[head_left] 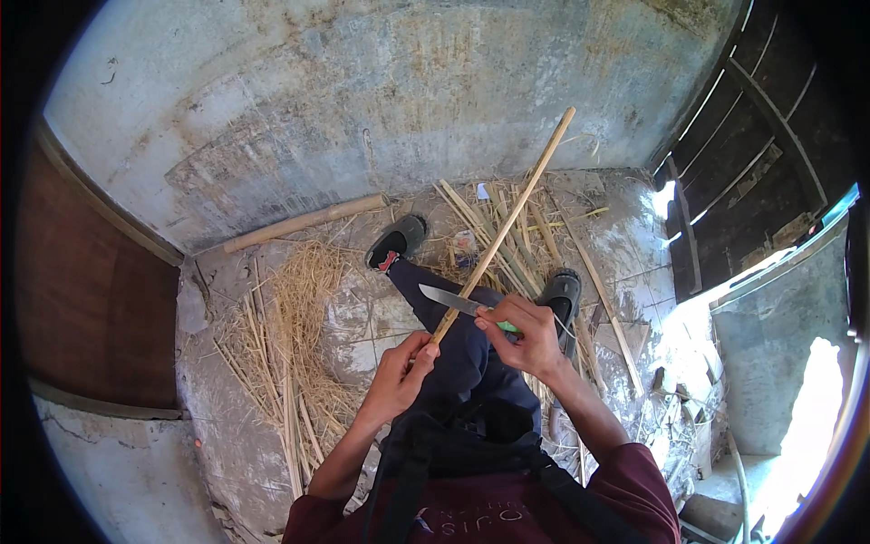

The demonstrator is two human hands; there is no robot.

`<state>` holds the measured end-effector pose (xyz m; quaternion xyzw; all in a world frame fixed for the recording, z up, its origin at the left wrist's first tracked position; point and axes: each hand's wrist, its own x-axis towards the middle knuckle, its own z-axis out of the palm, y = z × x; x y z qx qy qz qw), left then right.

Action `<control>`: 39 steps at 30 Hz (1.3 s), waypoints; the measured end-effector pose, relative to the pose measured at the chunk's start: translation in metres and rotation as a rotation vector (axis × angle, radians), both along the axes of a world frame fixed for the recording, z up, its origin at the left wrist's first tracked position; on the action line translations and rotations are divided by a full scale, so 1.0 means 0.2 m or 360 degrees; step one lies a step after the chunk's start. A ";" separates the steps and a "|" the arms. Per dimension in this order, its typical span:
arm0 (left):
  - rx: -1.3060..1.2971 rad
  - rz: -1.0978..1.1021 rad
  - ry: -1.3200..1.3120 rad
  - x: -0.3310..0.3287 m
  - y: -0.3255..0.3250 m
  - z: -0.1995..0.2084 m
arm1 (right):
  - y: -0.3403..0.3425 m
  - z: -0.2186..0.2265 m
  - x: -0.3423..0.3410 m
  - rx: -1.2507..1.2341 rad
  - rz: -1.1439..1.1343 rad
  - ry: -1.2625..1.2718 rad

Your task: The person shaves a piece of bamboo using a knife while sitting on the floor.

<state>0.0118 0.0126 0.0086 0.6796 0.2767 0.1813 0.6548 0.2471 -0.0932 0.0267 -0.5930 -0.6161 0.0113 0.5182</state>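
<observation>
Gripping a stick and a knife over a littered floor

At the far left, a brown panel is standing beside the pale wall. To its right, a thick pole is lying along the foot of the wall, and a loose heap of straw is spreading near some thin strips. Farther right, the person's left shoe is resting on the floor. Nearer, the left hand is pinching the stick by the lower end that shows, thumb against fingers. The stick is slanting up and rightward above the legs. Just beyond those fingertips, the knife is crossing the stick, its tip pointing left; whether the edge is touching cannot be told. The right hand is closing around the knife's green handle. Beyond the hands, a loose bundle of strips is lying between the shoes. Past the right shoe, a long strip is lying aslant on the floor. At the far right, dark boards are letting light through their gaps.
</observation>
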 end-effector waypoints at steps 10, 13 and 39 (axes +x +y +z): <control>0.0201 0.0034 -0.0018 -0.03 -0.01 0.03 | -0.01 0.03 0.09 -0.0023 0.0016 -0.0057; 0.0201 0.0012 0.0034 -0.03 -0.01 0.04 | -0.03 0.04 0.11 -0.0015 0.0026 -0.0112; 0.0422 0.0099 0.0196 -0.10 -0.05 0.16 | 0.04 0.15 0.26 0.0134 -0.0075 -0.0062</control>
